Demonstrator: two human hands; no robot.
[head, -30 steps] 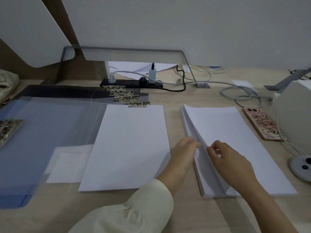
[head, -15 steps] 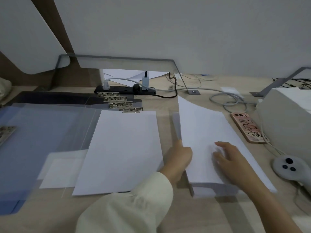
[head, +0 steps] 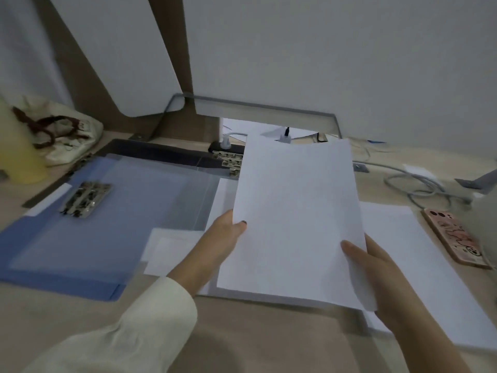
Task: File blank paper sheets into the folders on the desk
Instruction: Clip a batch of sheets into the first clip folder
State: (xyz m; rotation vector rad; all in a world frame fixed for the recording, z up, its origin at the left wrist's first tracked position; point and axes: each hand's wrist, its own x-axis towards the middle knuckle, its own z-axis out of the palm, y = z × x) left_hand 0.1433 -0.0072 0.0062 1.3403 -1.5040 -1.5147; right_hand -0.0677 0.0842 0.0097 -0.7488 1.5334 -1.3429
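A thin batch of blank white sheets [head: 295, 219] is held up in the air over the desk's middle. My left hand [head: 224, 234] grips its left edge, thumb on top. My right hand [head: 369, 267] holds the lower right edge. Under the batch, mostly hidden, lies the white paper [head: 221, 200] clipped in a folder. The paper stack [head: 419, 270] rests on the desk to the right. An open blue translucent folder [head: 88, 238] with a metal clip [head: 86, 199] lies to the left. Dark folders [head: 161, 153] with metal clips [head: 228, 160] are stacked behind.
A pink-cased phone [head: 454, 238] lies at the right, beside grey cables [head: 414, 187]. A black power strip [head: 226, 148] sits at the back under a grey divider frame [head: 269, 109]. A cloth bag [head: 61, 133] and a yellow object [head: 18, 154] stand at the far left.
Both hands lifted a batch of sheets off the right stack and carried it left, above the clipped paper. The camera has swung to the left.
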